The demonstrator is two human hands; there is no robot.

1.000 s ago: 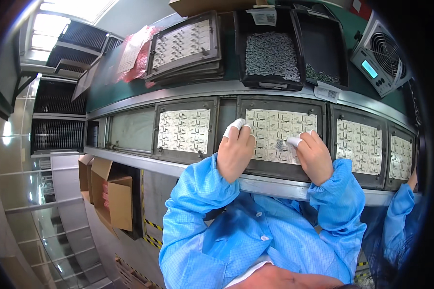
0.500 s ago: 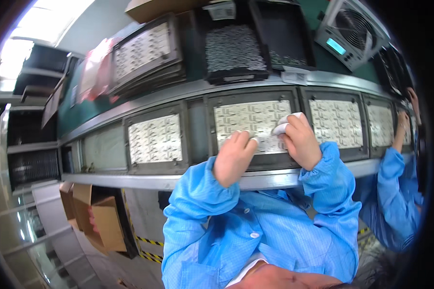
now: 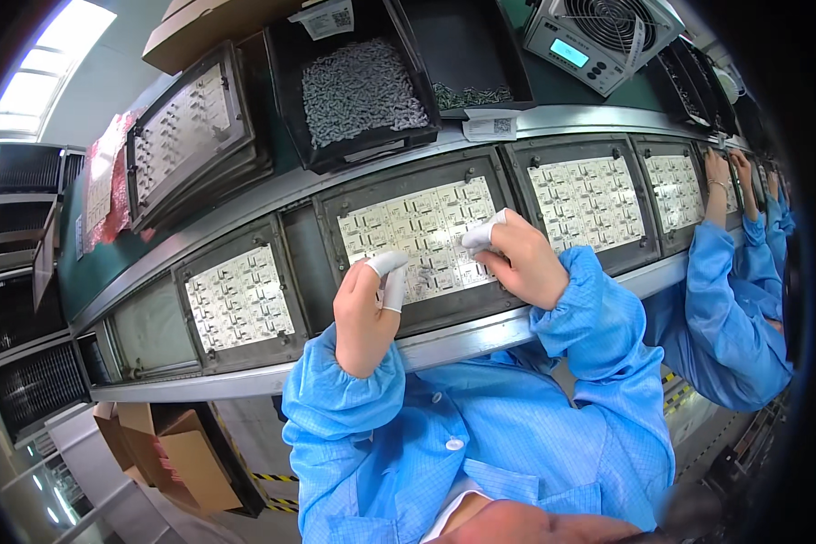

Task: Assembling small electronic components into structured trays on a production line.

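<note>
A pale rectangular circuit-board panel [image 3: 426, 227], printed with dark rows of markings, lies in a dark square-cornered frame [image 3: 453, 310] directly in front of the person. Its long axis runs left to right, climbing toward the right in this view, and both hands come at it from its near long side. The left hand [image 3: 361, 322] is over the near left part, the right hand [image 3: 523, 260] over the right part, so much of the panel's middle shows between them.

A small grey patch [image 3: 423, 273] near the middle of the near edge, too small to identify, lies between the hands and closer to the left fingertips.

White finger covers [image 3: 486, 232] sleeve the fingertips. On each hand, thumb and forefinger curve toward each other with little gap; whether either pinches anything I cannot tell.

Similar framed panels stand to the left [image 3: 238, 297] and right [image 3: 585, 204]. Beyond the silver metal rail, a black plastic bin of small silvery parts [image 3: 358, 91] sits on the green worktop [image 3: 562, 91].
</note>
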